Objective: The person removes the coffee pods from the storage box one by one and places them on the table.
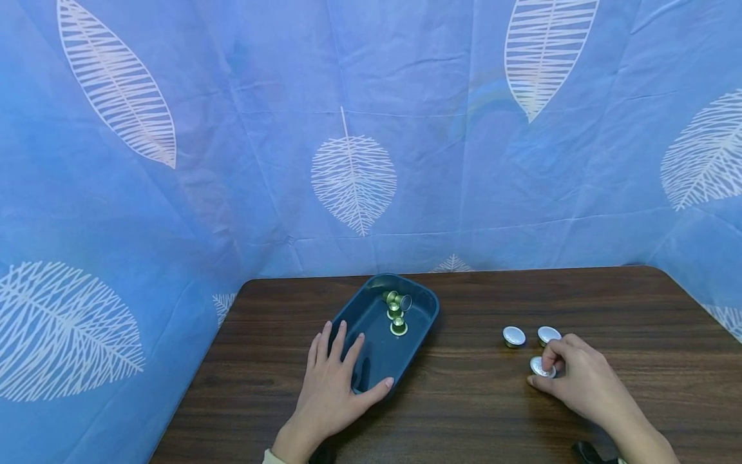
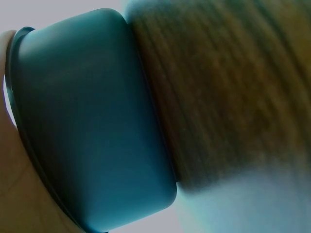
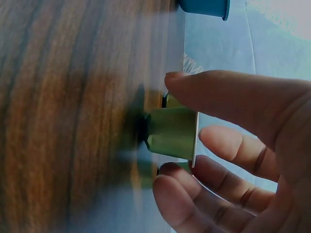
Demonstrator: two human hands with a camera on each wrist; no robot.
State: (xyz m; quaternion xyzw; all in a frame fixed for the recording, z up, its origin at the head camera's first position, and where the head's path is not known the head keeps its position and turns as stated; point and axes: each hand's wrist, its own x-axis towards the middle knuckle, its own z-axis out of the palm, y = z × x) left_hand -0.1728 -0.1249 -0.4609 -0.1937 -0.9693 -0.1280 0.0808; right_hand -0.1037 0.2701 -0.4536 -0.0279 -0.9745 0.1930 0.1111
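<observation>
My left hand (image 1: 327, 393) lies over the near end of a dark blue tray (image 1: 426, 298), fingers spread and straight, thumb at the rim. The left wrist view shows the tray's outer wall (image 2: 92, 121) close up, with part of the hand along its rim. In the far half of the tray are several green coffee capsules (image 1: 398, 327). On the right, the curled thumb and fingers of my right hand (image 1: 588, 380) pinch a green coffee capsule (image 3: 172, 133) at its sides. Its silvery lid (image 1: 540, 367) faces up, and its narrow end is down by the tabletop.
Two more capsules stand lid up beyond my right hand, one capsule (image 1: 513, 336) to the left and another capsule (image 1: 547, 334) close by the knuckles. The dark wooden table (image 1: 464, 399) ends at a blue leaf-patterned cloth (image 1: 429, 187) behind.
</observation>
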